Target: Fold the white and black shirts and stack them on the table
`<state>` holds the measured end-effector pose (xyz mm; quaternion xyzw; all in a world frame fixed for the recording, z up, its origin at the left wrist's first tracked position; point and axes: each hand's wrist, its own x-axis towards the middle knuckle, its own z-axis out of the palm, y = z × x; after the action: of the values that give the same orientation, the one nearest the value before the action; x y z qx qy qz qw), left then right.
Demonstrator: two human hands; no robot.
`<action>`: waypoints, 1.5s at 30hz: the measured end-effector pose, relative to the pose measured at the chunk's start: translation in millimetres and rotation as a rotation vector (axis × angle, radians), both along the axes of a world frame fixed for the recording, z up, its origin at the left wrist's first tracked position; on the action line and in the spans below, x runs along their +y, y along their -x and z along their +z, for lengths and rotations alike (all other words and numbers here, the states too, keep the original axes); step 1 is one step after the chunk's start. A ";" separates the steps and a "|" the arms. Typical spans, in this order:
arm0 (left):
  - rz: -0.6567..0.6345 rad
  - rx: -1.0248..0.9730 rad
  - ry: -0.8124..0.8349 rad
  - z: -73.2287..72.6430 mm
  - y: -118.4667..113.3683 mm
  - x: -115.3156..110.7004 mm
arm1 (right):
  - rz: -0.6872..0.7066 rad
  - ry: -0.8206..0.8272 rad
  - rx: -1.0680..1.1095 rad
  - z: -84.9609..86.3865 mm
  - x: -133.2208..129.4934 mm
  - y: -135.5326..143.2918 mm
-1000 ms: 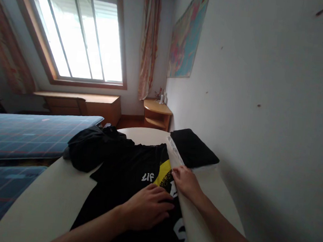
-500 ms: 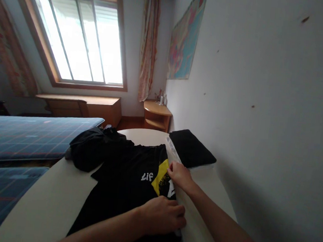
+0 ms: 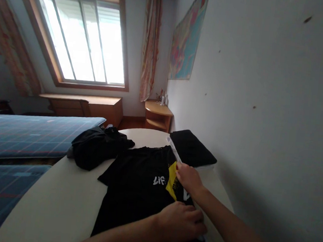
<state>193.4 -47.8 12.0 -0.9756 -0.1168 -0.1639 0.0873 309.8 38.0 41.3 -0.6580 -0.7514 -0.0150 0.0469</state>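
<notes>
A black T-shirt (image 3: 136, 183) with a yellow patch and white lettering lies spread on the round table (image 3: 58, 202). My right hand (image 3: 189, 178) pinches its right edge beside the yellow patch. Closer to me, my left hand (image 3: 179, 222) reaches across the shirt, its curled fingers gripping the same edge lower down. The fabric under both sets of fingertips is mostly hidden. Just beyond my right hand lies a folded black garment (image 3: 193, 148), with something white beneath it.
A bunched black cloth item (image 3: 93, 149) rests at the table's far left edge. Blue plaid mattresses (image 3: 36, 134) stand to the left. The white wall (image 3: 275, 146) runs close along the right side. A corner shelf (image 3: 158, 108) and a window (image 3: 84, 39) are farther back.
Both hands have moved to the right, drawing the T-shirt with them across the table. Its yellow patch and lettering now sit farther right, nearer the folded black garment.
</notes>
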 end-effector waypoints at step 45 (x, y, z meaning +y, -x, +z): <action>1.071 -0.859 0.468 3.2 247.4 53.5 | 0.377 0.074 0.607 -42.7 14.7 199.1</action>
<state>-53.9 5.7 15.2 -0.6272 -0.6345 -0.4383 -0.1093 110.7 52.7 -1.4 -0.4836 -0.8114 0.2171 0.2461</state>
